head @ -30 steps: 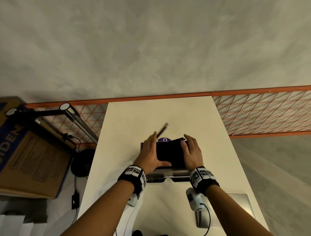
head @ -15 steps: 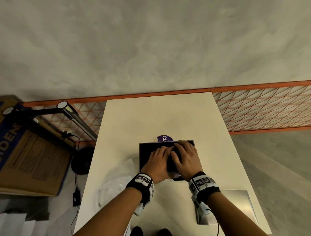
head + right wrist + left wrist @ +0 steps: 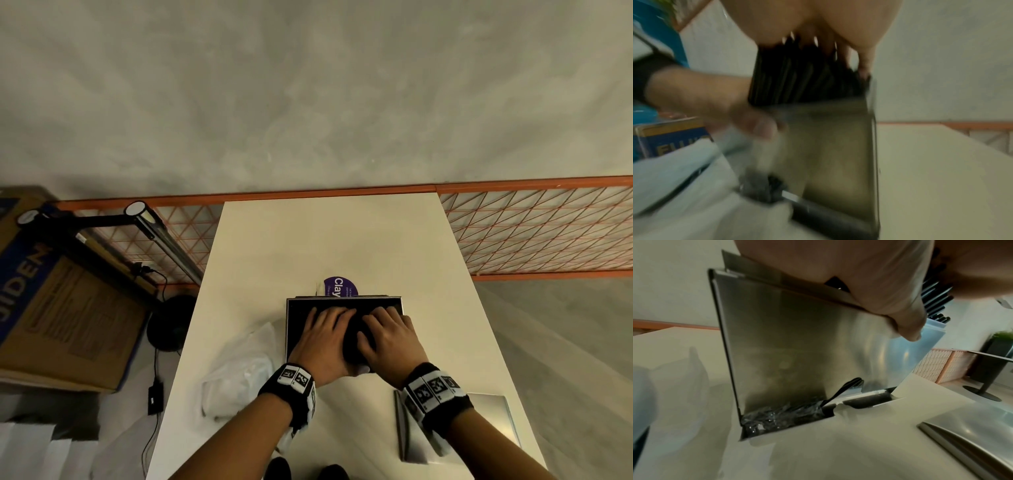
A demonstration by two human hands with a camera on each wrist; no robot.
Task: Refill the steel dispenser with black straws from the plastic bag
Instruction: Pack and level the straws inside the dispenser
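Steel dispenser (image 3: 291, 329) stands upright near the middle of the cream worktop (image 3: 308, 240), its top open. Black straws (image 3: 805, 81) fill that opening as a bundle, their ends rising above the near wall. Both hands rest on top of the bundle, side by side and touching. The left hand (image 3: 322, 342) lies with fingers spread fairly flat over the straws, its thumb (image 3: 908, 327) hooked over the near steel wall. The right hand (image 3: 390, 339) lies the same way, fingers bent lightly down onto the straws; whether either grip closes round any straw, I cannot tell. A crumpled clear plastic bag (image 3: 236, 380) lies just left of the dispenser, towards the worktop's left edge. A flat steel lid (image 3: 493, 428) sits at the near right corner, apart from the dispenser. A purple label (image 3: 340, 286) shows just behind the dispenser's far wall.
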